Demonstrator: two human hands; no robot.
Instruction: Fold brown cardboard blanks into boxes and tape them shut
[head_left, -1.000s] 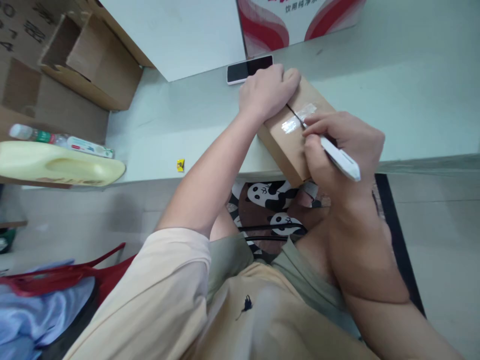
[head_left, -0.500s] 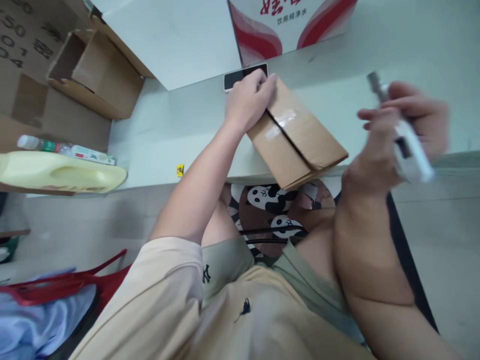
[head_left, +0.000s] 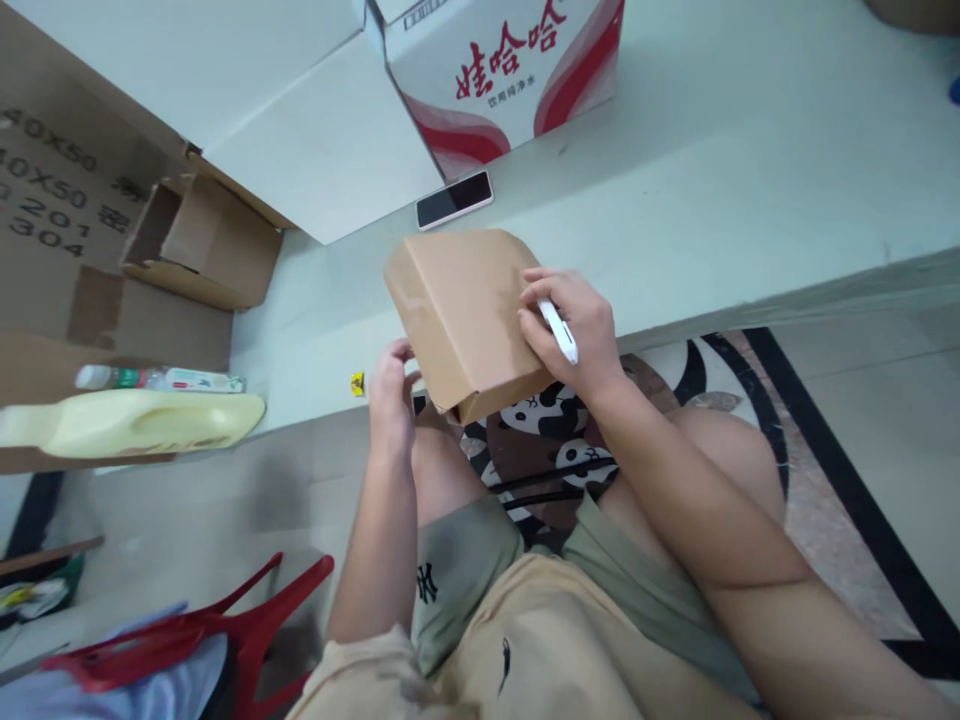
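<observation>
A small brown cardboard box [head_left: 480, 300] sits tilted at the table's front edge, partly over my lap. My right hand [head_left: 574, 320] is closed round a white utility knife [head_left: 557, 332], its fingertips against the box's right side. The knife's handle points back toward me, and the blade end is hidden by the fingers. Close to the box's lower left side is my left hand [head_left: 394, 390], fingers apart and slightly bent. Whether it touches the box I cannot tell.
Behind the box a phone [head_left: 454, 200] lies before a white and red water carton [head_left: 510, 90]. To the left are an open cardboard box [head_left: 217, 240], a pale yellow bottle [head_left: 150, 422] and a small yellow packet [head_left: 358, 384]. A red chair [head_left: 255, 630] stands lower left.
The box has been turned, so its taped, slit face no longer shows. My right hand came in from the right with the knife; my left moved from the box's far end to its near left side.
</observation>
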